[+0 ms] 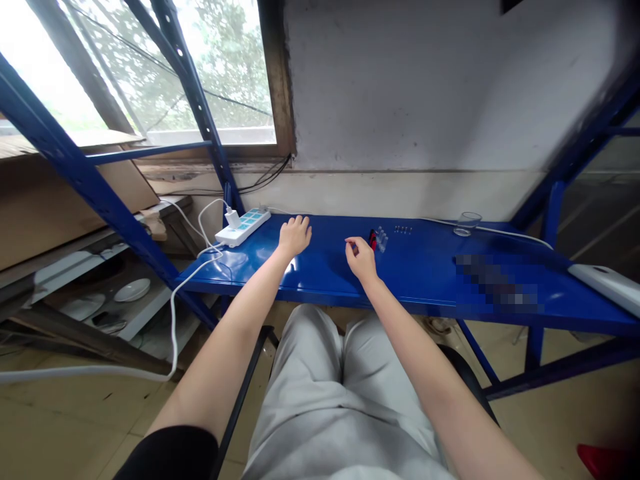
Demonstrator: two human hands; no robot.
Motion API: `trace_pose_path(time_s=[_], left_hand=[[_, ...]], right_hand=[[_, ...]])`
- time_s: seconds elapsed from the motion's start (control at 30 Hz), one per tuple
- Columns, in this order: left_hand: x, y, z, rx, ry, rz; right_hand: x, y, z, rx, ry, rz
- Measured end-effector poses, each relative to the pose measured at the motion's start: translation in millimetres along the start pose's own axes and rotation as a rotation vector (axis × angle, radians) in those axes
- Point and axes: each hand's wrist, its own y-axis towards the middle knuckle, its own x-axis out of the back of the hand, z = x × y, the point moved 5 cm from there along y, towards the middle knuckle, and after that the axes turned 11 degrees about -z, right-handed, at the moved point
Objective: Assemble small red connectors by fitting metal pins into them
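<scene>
My left hand rests palm down on the blue tabletop, its fingers stretched and slightly apart, holding nothing. To its right, my right hand is raised a little over the table with thumb and fingertips pinched together. Whatever sits in that pinch, if anything, is too small to make out. Just beyond the right hand stands a small red and black object. Beside it are several small clear pieces. A group of tiny pale bits lies farther to the right.
A white power strip with a plug and cable occupies the table's left end. On the right are a clear glass, a pixelated dark object and a white device. Blue metal uprights flank the table; a wall stands behind.
</scene>
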Motion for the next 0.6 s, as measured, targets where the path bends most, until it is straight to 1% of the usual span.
trace_pose_path(time_s=[0.07,0.17,0.3,0.37,0.43,0.5,0.57,0.6], left_hand=[[-8.4,-4.3,1.7,0.008,0.043,0.048],[-20.2,-9.1,3.4,0.05,0.044,0.104],[-34.9,-15.3,6.5,0.156,0.005,0.196],[-39.6,-18.0,7.3,0.198,-0.005,0.219],[-41.5,-19.2,7.1,0.24,-0.03,0.205],[-42.0,-18.8,4.9,0.299,-0.106,0.168],[-41.7,-17.3,-0.6,0.373,-0.264,0.103],[-41.4,-16.5,-5.0,0.411,-0.377,0.062]], right_hand=[[0.0,-0.4,0.8,0.0,0.006,0.006],[0.2,-0.7,1.8,0.002,0.011,0.012],[0.2,-0.6,1.2,-0.006,0.006,0.021],[0.3,-0.5,0.7,-0.008,0.005,0.019],[0.3,-0.3,0.6,-0.005,0.01,0.017],[0.2,-0.3,0.4,-0.004,0.012,0.018],[-0.3,-0.2,0.1,-0.004,0.009,0.02],[-0.5,0.0,-0.1,-0.002,0.007,0.02]])
